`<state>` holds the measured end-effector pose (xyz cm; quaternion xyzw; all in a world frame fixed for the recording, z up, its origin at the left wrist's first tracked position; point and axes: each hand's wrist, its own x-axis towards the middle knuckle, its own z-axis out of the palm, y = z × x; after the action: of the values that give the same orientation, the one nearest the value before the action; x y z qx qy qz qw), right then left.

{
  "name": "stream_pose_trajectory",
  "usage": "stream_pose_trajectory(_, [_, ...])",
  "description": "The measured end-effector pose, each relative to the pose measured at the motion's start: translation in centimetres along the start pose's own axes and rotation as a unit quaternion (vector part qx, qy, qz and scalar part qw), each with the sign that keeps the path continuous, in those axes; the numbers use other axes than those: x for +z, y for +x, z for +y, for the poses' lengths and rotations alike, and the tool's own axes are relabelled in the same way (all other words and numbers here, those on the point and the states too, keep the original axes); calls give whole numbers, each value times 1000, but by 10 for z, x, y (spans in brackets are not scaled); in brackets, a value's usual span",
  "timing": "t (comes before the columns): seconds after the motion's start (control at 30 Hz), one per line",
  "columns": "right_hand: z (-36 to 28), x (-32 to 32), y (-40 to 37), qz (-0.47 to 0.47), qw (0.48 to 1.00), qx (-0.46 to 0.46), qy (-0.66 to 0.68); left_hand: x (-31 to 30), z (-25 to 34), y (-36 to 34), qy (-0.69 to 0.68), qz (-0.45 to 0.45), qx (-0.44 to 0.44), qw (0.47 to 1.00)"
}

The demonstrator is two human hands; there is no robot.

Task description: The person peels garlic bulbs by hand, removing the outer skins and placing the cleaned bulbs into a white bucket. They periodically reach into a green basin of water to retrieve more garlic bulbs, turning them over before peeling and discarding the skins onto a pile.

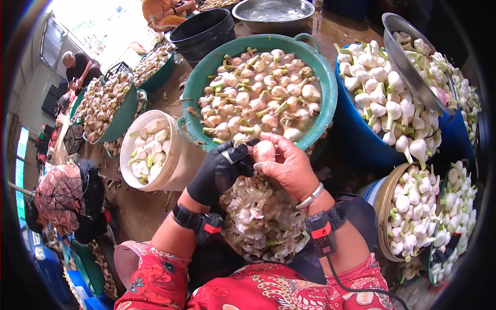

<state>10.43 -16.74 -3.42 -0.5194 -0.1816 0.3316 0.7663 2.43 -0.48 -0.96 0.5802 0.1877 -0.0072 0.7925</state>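
Note:
Between my two hands is a pinkish garlic bulb [264, 152], held just over the near rim of a large green tub [330, 98]. My right hand [289, 168] is bare and grips the bulb from the right with fingers and thumb. In a black glove, my left hand [217, 173] is closed against the bulb's left side, its fingertips partly hidden. Below my hands lies a heap of loose garlic skins [266, 217]. The tub holds many garlic bulbs [279, 92] with short green stems, sitting in murky water.
Left of the tub stands a white bucket [178, 150] with peeled garlic. On the right are a blue barrel [356, 119] heaped with white bulbs, a tilted metal basin [408, 62] and another bucket [382, 212]. A black bucket [204, 36] and water-filled basin [274, 11] stand behind. People work nearby.

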Motion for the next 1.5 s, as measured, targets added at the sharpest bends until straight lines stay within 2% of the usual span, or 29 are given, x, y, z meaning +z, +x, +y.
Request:
stream_pose_trajectory(0.07, [5, 7, -2, 4, 1000, 9, -9, -2, -2, -8, -30, 7, -10, 999])
stream_pose_trajectory(0.13, [6, 14, -4, 25, 995, -63, -73, -6, -4, -6, 34, 16, 44, 998])
stream_pose_trajectory(0.17, [5, 16, -5, 24, 995, -59, -78, -8, -5, -7, 28, 18, 43, 999])
stream_pose_trajectory(0.27, [6, 18, -3, 8, 1000, 4, -8, -16, -4, -8, -26, -7, 39, 999])
stream_pose_trajectory(0.4, [10, 15, 1, -15, 999, 13, 43, -16, 3, -14, -36, -17, 33, 999])
stream_pose_trajectory(0.47, [9, 16, 2, -17, 986, 62, 153, -16, 0, -14, -41, -22, 49, 998])
stream_pose_trajectory(0.6, [12, 11, 3, -51, 986, 55, 147, -11, 4, -18, -43, -6, 54, 998])
stream_pose_trajectory(0.67, [6, 14, 0, 1, 989, 54, 137, -9, 4, -20, -104, -24, 45, 993])
stream_pose_trajectory(0.8, [8, 17, -4, 21, 993, 32, 112, -5, 2, -13, -97, 0, 25, 995])
stream_pose_trajectory(0.9, [11, 12, -5, -10, 995, 37, 96, -9, -4, -8, -32, -16, 18, 999])
stream_pose_trajectory(0.97, [18, 8, -5, -34, 987, 75, 135, -10, -8, -7, 59, 35, 57, 996])
stream_pose_trajectory(1.0, [17, 6, -6, -34, 987, 77, 136, -15, -13, -5, 60, 35, 55, 996])
stream_pose_trajectory(1.03, [13, 3, -6, -47, 969, 164, 180, -19, -16, -2, 210, 33, 141, 967])
stream_pose_trajectory(1.07, [10, 1, -5, -60, 941, 248, 222, -22, -20, 0, 354, 28, 221, 908])
stream_pose_trajectory(1.1, [10, -2, -5, -58, 940, 250, 223, -23, -24, -1, 354, 28, 218, 909])
stream_pose_trajectory(1.2, [2, -5, -4, -150, 871, 367, 288, -16, -22, -6, 327, 2, 225, 918])
stream_pose_trajectory(1.27, [4, -4, -7, -184, 873, 348, 288, -15, -21, -9, 489, -34, 274, 827])
stream_pose_trajectory(1.3, [6, -4, -10, -218, 873, 329, 286, -12, -20, -12, 488, -33, 274, 828])
stream_pose_trajectory(1.33, [8, -4, -13, -199, 875, 315, 308, -5, -18, -15, 297, -36, 199, 933])
stream_pose_trajectory(1.37, [7, -5, -13, -198, 876, 315, 308, -1, -17, -17, 89, -39, 113, 989])
stream_pose_trajectory(1.4, [4, -6, -12, -164, 903, 284, 278, -12, -26, -12, 1, -29, 98, 995])
stream_pose_trajectory(1.43, [2, -8, -10, -129, 927, 251, 247, -11, -14, -17, 30, 1, 67, 997])
stream_pose_trajectory(1.5, [5, -11, -7, -112, 932, 224, 262, -22, -11, -17, -103, -14, 1, 995])
